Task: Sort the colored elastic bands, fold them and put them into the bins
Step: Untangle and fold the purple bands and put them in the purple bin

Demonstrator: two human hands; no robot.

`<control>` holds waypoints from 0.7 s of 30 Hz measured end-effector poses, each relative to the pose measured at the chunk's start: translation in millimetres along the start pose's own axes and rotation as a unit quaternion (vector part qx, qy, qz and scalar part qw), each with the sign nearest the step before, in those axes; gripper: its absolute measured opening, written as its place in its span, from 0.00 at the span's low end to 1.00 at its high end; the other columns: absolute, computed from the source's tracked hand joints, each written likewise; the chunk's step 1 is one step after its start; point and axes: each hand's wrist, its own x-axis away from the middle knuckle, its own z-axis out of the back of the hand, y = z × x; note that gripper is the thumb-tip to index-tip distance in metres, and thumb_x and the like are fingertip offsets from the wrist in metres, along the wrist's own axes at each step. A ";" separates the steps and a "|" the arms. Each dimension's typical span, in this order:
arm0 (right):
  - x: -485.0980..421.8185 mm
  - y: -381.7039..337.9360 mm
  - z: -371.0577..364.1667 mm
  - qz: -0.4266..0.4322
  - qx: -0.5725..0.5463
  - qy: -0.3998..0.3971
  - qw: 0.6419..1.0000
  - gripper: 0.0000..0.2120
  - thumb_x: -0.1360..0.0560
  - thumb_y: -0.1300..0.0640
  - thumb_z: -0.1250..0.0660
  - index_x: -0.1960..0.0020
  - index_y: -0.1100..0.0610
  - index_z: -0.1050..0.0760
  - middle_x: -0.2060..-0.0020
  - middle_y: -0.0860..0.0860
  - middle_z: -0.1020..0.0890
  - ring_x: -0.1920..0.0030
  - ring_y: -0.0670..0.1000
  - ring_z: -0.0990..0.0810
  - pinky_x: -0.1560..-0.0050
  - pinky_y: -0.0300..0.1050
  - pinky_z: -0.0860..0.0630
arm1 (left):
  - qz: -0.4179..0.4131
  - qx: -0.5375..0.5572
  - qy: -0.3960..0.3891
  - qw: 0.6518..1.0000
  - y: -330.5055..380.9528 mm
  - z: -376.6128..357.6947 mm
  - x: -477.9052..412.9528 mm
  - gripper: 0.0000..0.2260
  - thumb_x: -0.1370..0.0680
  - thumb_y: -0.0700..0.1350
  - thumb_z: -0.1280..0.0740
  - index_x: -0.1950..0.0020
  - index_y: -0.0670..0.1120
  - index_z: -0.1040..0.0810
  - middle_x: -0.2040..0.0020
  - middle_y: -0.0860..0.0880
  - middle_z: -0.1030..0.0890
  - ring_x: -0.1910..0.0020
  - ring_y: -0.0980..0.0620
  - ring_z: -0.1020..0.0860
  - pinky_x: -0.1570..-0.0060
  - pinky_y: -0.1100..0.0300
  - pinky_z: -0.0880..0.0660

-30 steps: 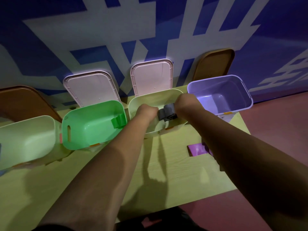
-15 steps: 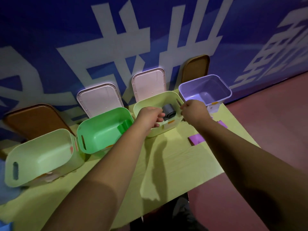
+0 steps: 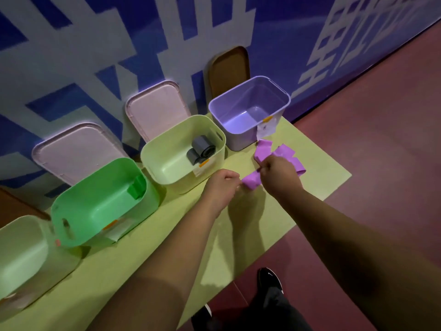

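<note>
A purple elastic band (image 3: 265,151) lies crumpled on the yellow-green table (image 3: 238,235) in front of the purple bin (image 3: 248,115). My right hand (image 3: 280,176) pinches the band near its middle. My left hand (image 3: 220,187) pinches the band's near end (image 3: 250,182), just left of my right hand. A folded grey band (image 3: 200,149) rests inside the pale yellow-green bin (image 3: 167,161). A folded green band (image 3: 136,188) leans against the right wall of the bright green bin (image 3: 95,206).
A further pale green bin (image 3: 21,254) stands at the far left. Pink lids (image 3: 157,108) and a brown lid (image 3: 229,68) lean on the blue wall behind the bins. The table's edge runs close on the right, with red floor and my shoe (image 3: 270,280) below.
Both hands left the pale yellow-green bin, where the grey band now lies, and moved right onto the purple band on the table. The view shifted right and downward.
</note>
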 end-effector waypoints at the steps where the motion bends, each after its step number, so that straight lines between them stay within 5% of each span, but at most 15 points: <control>1: -5.2 15.8 -6.5 0.029 0.029 0.042 0.998 0.10 0.20 0.62 0.34 0.43 0.63 0.16 0.46 0.61 0.17 0.45 0.65 0.22 0.44 0.56 0.26 | -0.027 -0.019 0.013 0.999 -6.4 -12.5 -10.5 0.09 0.20 0.42 0.30 0.40 0.48 0.17 0.53 0.52 0.15 0.59 0.53 0.19 0.67 0.68 0.26; 4: -20.9 61.5 -31.3 0.063 0.082 0.121 0.987 0.19 0.24 0.56 0.27 0.34 0.57 0.18 0.37 0.61 0.21 0.42 0.67 0.24 0.41 0.58 0.26 | -0.094 -0.119 0.031 0.988 -24.7 -46.6 -41.5 0.17 0.22 0.45 0.28 0.33 0.50 0.19 0.38 0.52 0.20 0.41 0.51 0.20 0.40 0.57 0.21; 7: -37.8 86.0 -53.6 0.072 0.068 0.134 0.986 0.27 0.28 0.53 0.25 0.30 0.53 0.22 0.31 0.60 0.24 0.38 0.67 0.25 0.37 0.58 0.28 | -0.161 -0.216 0.052 0.962 -44.1 -70.9 -68.0 0.25 0.24 0.49 0.25 0.28 0.48 0.22 0.35 0.48 0.22 0.36 0.44 0.24 0.33 0.46 0.25; 10: -45.8 95.6 -77.0 0.073 0.043 0.163 0.983 0.33 0.30 0.49 0.27 0.25 0.51 0.25 0.28 0.58 0.26 0.35 0.66 0.26 0.34 0.59 0.29 | -0.229 -0.291 0.078 0.926 -60.2 -77.0 -84.8 0.31 0.26 0.55 0.23 0.25 0.48 0.24 0.33 0.48 0.23 0.36 0.43 0.26 0.34 0.47 0.27; 13: -48.0 103.5 -101.7 0.086 0.076 0.232 0.966 0.28 0.26 0.47 0.31 0.26 0.51 0.23 0.29 0.57 0.24 0.34 0.64 0.26 0.35 0.59 0.29 | -0.280 -0.356 0.091 0.887 -70.9 -75.1 -96.6 0.29 0.25 0.59 0.26 0.25 0.56 0.24 0.36 0.53 0.24 0.38 0.47 0.27 0.39 0.50 0.26; 17: -55.4 109.6 -110.4 0.104 0.065 0.275 0.954 0.17 0.20 0.50 0.34 0.33 0.52 0.18 0.37 0.54 0.18 0.40 0.64 0.25 0.44 0.57 0.29 | -0.323 -0.349 0.120 0.871 -80.1 -76.1 -100.4 0.26 0.25 0.64 0.27 0.28 0.58 0.22 0.40 0.55 0.24 0.41 0.51 0.27 0.44 0.53 0.26; 21: -57.0 111.2 -106.3 0.095 0.033 0.249 0.963 0.13 0.15 0.54 0.37 0.34 0.50 0.17 0.37 0.51 0.19 0.37 0.60 0.28 0.39 0.58 0.30 | -0.354 -0.315 0.141 0.870 -86.8 -77.2 -104.8 0.25 0.26 0.64 0.24 0.32 0.58 0.20 0.47 0.56 0.24 0.45 0.52 0.24 0.47 0.53 0.24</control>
